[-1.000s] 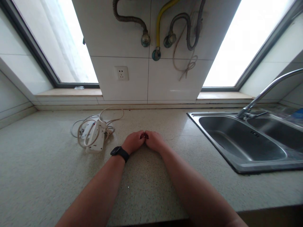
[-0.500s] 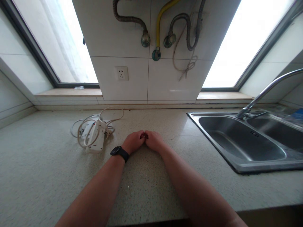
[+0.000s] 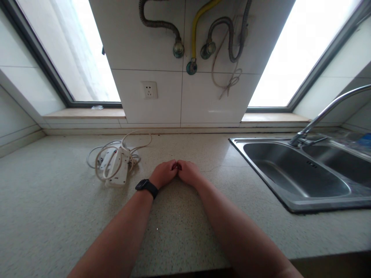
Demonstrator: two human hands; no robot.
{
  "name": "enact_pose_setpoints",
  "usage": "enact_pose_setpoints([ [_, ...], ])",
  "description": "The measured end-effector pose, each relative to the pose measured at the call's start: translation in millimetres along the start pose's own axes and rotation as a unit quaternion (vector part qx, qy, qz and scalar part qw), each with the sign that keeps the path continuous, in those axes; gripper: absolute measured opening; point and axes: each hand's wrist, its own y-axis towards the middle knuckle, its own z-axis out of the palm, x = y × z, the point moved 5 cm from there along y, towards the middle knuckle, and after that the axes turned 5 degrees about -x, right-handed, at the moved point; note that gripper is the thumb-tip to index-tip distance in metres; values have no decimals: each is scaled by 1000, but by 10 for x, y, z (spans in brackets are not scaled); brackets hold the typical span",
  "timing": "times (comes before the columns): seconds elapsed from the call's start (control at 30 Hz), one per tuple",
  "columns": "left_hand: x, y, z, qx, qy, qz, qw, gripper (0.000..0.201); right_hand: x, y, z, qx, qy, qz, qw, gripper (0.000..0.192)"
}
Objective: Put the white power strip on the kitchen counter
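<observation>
My left hand (image 3: 164,172), with a black watch (image 3: 147,187) on its wrist, rests on the speckled countertop (image 3: 179,227) with the fingers curled in. My right hand (image 3: 188,172) lies beside it, also curled into a fist. The two fists touch at the knuckles, and no object shows in either one. Left of my hands is a white power strip (image 3: 117,170) with its cable looped loosely over it.
A double steel sink (image 3: 290,170) with a chrome faucet (image 3: 319,116) is set into the counter at right. On the tiled wall are a socket (image 3: 149,90), a yellow hose (image 3: 194,34) and two grey corrugated hoses (image 3: 159,24). Windows flank the wall.
</observation>
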Motion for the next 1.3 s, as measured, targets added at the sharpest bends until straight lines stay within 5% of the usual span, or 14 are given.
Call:
enact_pose_setpoints([
  [1.3, -18, -4, -16, 12, 15, -7, 1000, 16, 3, -4, 10, 11, -1, 4, 1000, 27],
])
